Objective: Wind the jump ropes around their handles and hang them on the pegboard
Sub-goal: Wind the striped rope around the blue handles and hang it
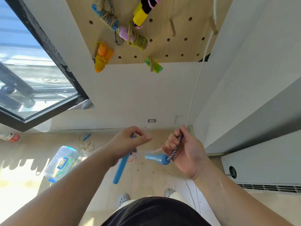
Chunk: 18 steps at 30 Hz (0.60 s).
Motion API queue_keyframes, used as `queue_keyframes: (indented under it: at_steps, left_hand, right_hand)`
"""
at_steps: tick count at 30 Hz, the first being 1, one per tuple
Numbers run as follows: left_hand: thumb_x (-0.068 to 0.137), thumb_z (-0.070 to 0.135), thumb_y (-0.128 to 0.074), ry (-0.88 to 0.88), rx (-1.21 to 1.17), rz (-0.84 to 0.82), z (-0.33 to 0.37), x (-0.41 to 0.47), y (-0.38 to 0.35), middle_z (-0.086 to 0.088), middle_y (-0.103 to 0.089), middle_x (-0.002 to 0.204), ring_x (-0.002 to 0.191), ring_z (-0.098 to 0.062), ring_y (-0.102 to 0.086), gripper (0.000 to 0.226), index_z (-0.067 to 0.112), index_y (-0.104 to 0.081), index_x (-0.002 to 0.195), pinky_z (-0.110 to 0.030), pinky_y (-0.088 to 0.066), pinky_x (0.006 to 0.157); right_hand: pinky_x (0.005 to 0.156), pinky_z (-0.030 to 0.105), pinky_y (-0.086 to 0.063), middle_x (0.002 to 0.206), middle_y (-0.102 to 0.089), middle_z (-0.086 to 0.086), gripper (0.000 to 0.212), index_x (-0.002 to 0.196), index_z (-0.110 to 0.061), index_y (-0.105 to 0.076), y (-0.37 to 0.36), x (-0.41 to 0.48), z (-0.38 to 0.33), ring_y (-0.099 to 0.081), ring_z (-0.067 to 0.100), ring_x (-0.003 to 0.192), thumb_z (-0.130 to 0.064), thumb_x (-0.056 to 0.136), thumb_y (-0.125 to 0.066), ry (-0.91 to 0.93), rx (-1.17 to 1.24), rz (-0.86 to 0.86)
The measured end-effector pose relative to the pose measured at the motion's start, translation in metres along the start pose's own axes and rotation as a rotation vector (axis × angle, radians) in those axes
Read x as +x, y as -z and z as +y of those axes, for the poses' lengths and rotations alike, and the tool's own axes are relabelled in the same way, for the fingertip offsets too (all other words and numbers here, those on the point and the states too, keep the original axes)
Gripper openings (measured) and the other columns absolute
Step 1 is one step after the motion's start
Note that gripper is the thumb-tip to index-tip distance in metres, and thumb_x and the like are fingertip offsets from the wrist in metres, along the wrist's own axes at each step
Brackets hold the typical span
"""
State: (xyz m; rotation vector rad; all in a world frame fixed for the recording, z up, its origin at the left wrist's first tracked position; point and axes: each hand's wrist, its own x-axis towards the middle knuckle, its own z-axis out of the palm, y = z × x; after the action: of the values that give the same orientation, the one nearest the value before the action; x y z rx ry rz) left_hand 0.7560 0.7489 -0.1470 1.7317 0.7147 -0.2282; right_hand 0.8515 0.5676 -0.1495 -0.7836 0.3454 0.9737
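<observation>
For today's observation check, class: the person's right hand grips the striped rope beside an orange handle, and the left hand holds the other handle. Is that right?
No. The head view shows the handle beside the right hand is blue, not orange. That hand grips the striped rope, and the left hand holds the other handle.

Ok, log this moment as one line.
left hand: grips blue handle | right hand: grips striped rope | second blue handle: hangs off rope | pegboard: other ropes hung
</observation>
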Motion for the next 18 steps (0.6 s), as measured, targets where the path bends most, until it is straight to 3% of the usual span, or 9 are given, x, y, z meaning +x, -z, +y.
queue_keyframes:
  at_steps: [2, 4, 6, 9, 12, 15, 17, 18]
  left_hand:
    - [0.056, 0.052, -0.089, -0.15, 0.034, -0.144, -0.003, -0.005, -0.013, 0.012, -0.061, 0.087, 0.078, -0.006, -0.059, 0.049, 0.032, -0.067, 0.095, -0.032, -0.054, 0.08]
    - [0.056, 0.039, -0.097, -0.277, 0.175, -0.221, -0.001, -0.008, -0.027, 0.027, -0.061, 0.096, 0.091, 0.006, -0.057, 0.059, 0.037, -0.061, 0.103, -0.015, -0.047, 0.085]
    - [0.059, 0.042, -0.096, -0.427, 0.306, -0.16, -0.005, -0.005, -0.038, 0.022, -0.062, 0.106, 0.107, -0.001, -0.057, 0.061, 0.038, -0.063, 0.109, -0.019, -0.048, 0.089]
    - [0.065, 0.031, -0.087, -0.445, 0.279, -0.031, -0.012, -0.002, -0.049, 0.003, -0.061, 0.093, 0.093, -0.012, -0.056, 0.029, 0.032, -0.069, 0.088, -0.035, -0.05, 0.081]
    - [0.063, 0.016, -0.078, -0.326, 0.139, 0.041, -0.013, -0.004, -0.054, 0.01, -0.056, 0.083, 0.073, -0.007, -0.052, 0.028, 0.035, -0.063, 0.077, -0.026, -0.045, 0.068]
    - [0.07, 0.002, -0.074, -0.243, 0.076, 0.082, -0.012, -0.007, -0.048, 0.017, -0.052, 0.076, 0.067, 0.003, -0.049, 0.028, 0.026, -0.063, 0.078, -0.013, -0.042, 0.061]
    - [0.072, 0.0, -0.073, -0.239, 0.139, 0.047, -0.013, -0.006, -0.038, 0.012, -0.05, 0.076, 0.068, 0.003, -0.046, 0.021, 0.016, -0.064, 0.083, -0.012, -0.041, 0.063]
    - [0.072, 0.001, -0.073, -0.247, 0.189, -0.005, -0.013, -0.006, -0.032, 0.01, -0.048, 0.075, 0.068, 0.0, -0.045, 0.019, 0.014, -0.063, 0.082, -0.014, -0.041, 0.064]
  right_hand:
    - [0.053, 0.031, -0.055, 0.06, -0.032, 0.001, 0.045, 0.071, -0.016, -0.048, -0.01, 0.003, 0.003, -0.035, 0.014, 0.048, -0.042, 0.106, -0.04, -0.047, 0.146, -0.021]
    - [0.054, 0.032, -0.058, 0.06, -0.035, 0.001, 0.046, 0.07, -0.014, -0.049, -0.02, 0.006, 0.004, -0.04, 0.014, 0.046, -0.041, 0.106, -0.041, -0.047, 0.245, -0.059]
    - [0.058, 0.033, -0.06, 0.059, -0.035, 0.0, 0.048, 0.068, -0.014, -0.048, -0.03, 0.008, 0.001, -0.042, 0.013, 0.045, -0.041, 0.106, -0.041, -0.014, 0.28, -0.07]
    - [0.058, 0.033, -0.061, 0.058, -0.035, -0.001, 0.049, 0.068, -0.014, -0.047, -0.04, 0.008, -0.009, -0.042, 0.012, 0.044, -0.04, 0.108, -0.038, 0.019, 0.343, -0.08]
    - [0.061, 0.033, -0.061, 0.059, -0.039, 0.0, 0.047, 0.069, -0.014, -0.048, -0.035, 0.013, -0.016, -0.046, 0.014, 0.046, -0.039, 0.108, -0.039, 0.043, 0.339, -0.061]
    - [0.061, 0.034, -0.061, 0.063, -0.053, 0.004, 0.04, 0.075, -0.013, -0.056, -0.008, 0.021, -0.022, -0.057, 0.019, 0.056, -0.034, 0.107, -0.044, 0.064, 0.021, 0.086]
    - [0.063, 0.038, -0.061, 0.071, -0.066, 0.012, 0.038, 0.083, -0.008, -0.064, 0.02, 0.021, -0.026, -0.065, 0.022, 0.065, -0.035, 0.105, -0.05, 0.018, -0.395, 0.186]
    - [0.068, 0.044, -0.06, 0.076, -0.071, 0.014, 0.039, 0.086, -0.006, -0.066, 0.034, 0.018, -0.027, -0.067, 0.022, 0.069, -0.039, 0.103, -0.053, -0.013, -0.712, 0.206]
